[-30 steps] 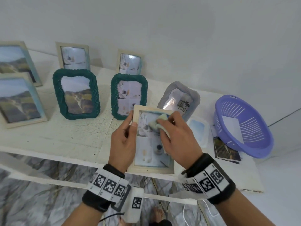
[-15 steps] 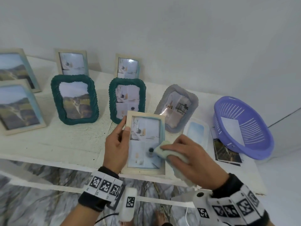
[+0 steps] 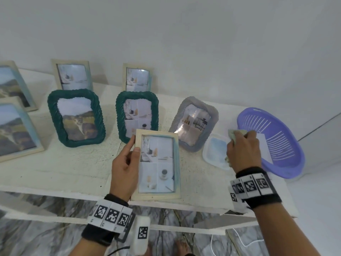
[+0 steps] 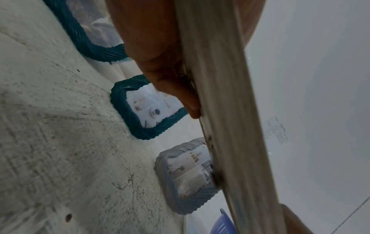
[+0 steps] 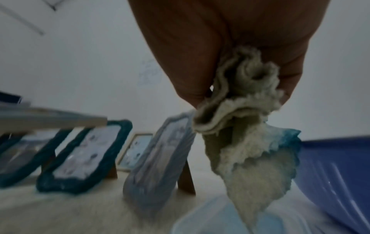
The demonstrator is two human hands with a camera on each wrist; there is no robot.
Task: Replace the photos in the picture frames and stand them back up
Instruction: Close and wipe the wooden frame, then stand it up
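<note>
The left hand (image 3: 125,169) grips a pale wooden rectangular picture frame (image 3: 157,164) by its left edge, thumb on the front rail and fingers behind — the left wrist view shows a fingertip (image 4: 192,104) pressed against the frame's back. The frame is held off the rough white shelf (image 3: 73,163), face up towards the head camera, just in front of the teal rope-pattern frame (image 3: 137,115) that stands there. It already carries a photo of pale interior scenes.

To the right of the held frame, the right hand (image 3: 243,150) is clenched round a bunched cream cloth (image 5: 246,126), which hangs over a small clear plastic lid with a blue centre (image 3: 216,152); that lid lies between the grey rope-pattern frame (image 3: 193,124) and the lilac slotted plastic basket (image 3: 271,141). Whether the cloth touches the lid I cannot tell.

The step in hand looks like the close of this frame's turn — the photo is in, and the cloth is away from the glass. The next move probably calls for putting the cloth down, opening the rear prop and standing the frame upright on the shelf, with care not to knock the standing frames.
</note>
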